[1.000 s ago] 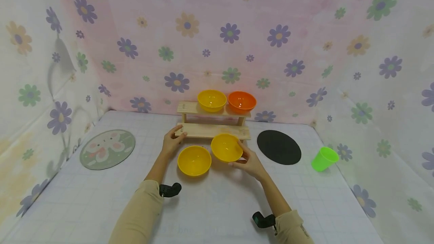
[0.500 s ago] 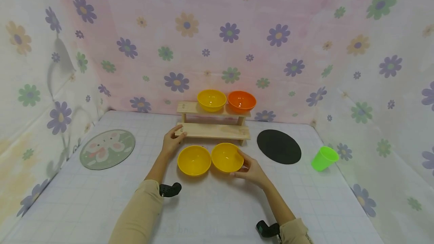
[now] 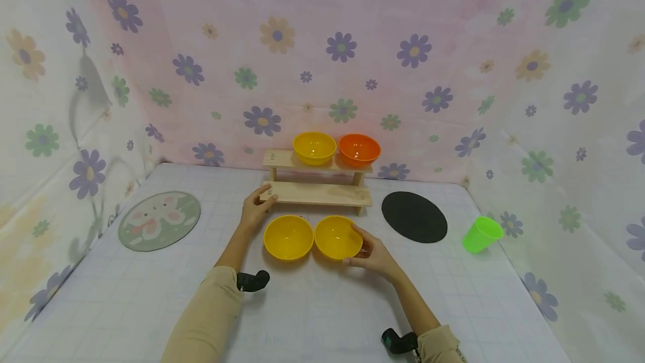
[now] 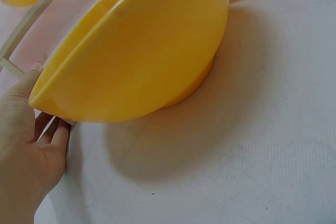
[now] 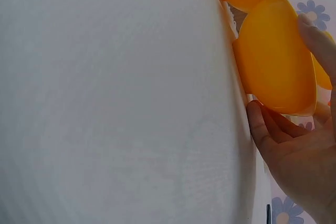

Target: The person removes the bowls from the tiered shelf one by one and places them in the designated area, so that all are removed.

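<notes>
My right hand (image 3: 375, 255) holds a yellow bowl (image 3: 338, 238) by its right side, thumb and fingers spread about the rim. In the right wrist view, this bowl (image 5: 275, 56) sits at the tabletop with fingertips low against its wall. A second yellow bowl (image 3: 289, 238) stands upright just to its left, the rims side by side. My left hand (image 3: 253, 210) grips the left end of a two-tier wooden shelf (image 3: 317, 193) at its lower board. From the left wrist, the near yellow bowl (image 4: 136, 56) hides part of that hand and most of the shelf.
Another yellow bowl (image 3: 314, 149) and an orange bowl (image 3: 359, 150) stand on the shelf's upper board. A round rabbit-patterned mat (image 3: 160, 221) lies left, a black round mat (image 3: 414, 217) right. Farther right is a green cup (image 3: 482, 234). Flowered cloth walls (image 3: 307, 27) enclose the table.
My right hand has brought its yellow bowl from the front of the lower shelf board toward me, down beside the other bowl. The left hand keeps its place on the shelf.
</notes>
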The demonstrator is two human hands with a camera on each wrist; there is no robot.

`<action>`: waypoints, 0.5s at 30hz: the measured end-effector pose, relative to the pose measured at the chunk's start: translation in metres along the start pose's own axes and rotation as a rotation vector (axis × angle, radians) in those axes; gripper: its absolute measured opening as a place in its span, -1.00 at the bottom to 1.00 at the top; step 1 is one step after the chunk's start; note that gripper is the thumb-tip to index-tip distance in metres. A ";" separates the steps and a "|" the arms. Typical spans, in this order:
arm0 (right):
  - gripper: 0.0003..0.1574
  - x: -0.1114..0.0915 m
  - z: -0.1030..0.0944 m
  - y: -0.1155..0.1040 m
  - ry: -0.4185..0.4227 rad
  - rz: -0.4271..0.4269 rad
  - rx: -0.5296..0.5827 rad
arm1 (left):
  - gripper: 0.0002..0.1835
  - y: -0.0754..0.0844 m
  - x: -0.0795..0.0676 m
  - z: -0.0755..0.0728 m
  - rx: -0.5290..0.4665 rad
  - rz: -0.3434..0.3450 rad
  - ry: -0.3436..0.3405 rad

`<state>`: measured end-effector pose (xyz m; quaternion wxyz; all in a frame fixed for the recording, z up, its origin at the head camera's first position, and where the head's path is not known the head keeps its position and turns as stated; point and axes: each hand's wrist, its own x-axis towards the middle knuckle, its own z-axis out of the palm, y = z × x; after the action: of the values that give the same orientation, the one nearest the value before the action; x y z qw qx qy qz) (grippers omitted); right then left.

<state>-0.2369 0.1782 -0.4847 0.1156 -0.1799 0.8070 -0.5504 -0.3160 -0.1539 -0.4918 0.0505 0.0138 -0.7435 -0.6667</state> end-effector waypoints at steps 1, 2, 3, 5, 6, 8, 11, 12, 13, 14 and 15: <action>0.03 -0.001 0.000 -0.004 -0.009 -0.003 0.000 | -0.43 0.000 0.000 0.000 -0.001 0.002 0.000; 0.03 -0.002 -0.001 -0.009 -0.019 -0.006 -0.005 | -0.42 0.000 0.000 0.000 0.000 0.005 -0.002; 0.04 -0.003 -0.002 -0.015 -0.028 -0.011 -0.018 | -0.42 0.000 0.000 0.000 -0.002 0.005 0.000; 0.04 -0.004 -0.004 -0.027 -0.042 -0.016 -0.048 | -0.43 -0.001 0.001 0.000 -0.002 0.004 0.003; 0.03 -0.004 -0.006 -0.033 -0.043 -0.014 -0.066 | -0.43 -0.001 0.001 0.000 -0.002 0.003 0.003; 0.02 -0.002 -0.010 -0.040 -0.037 -0.008 -0.115 | -0.43 -0.001 0.001 0.000 0.000 0.003 0.004; -0.04 0.003 -0.019 -0.048 0.003 -0.007 -0.148 | -0.44 -0.001 0.001 0.000 0.006 0.007 0.005; -0.06 0.005 -0.022 -0.050 0.029 -0.017 -0.154 | -0.44 -0.001 0.001 0.000 0.009 0.008 0.005; -0.08 0.008 -0.025 -0.051 0.058 -0.034 -0.160 | -0.44 -0.001 0.000 0.001 0.012 0.010 0.005; -0.10 0.011 -0.028 -0.053 0.094 -0.055 -0.162 | -0.45 0.000 0.000 0.001 0.014 0.011 0.006; -0.12 0.013 -0.032 -0.054 0.133 -0.076 -0.164 | -0.45 0.000 0.000 0.001 0.015 0.012 0.004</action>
<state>-0.2524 0.1813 -0.4223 0.0257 -0.1823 0.8478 -0.4973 -0.3162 -0.1534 -0.4919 0.0559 0.0110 -0.7485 -0.6607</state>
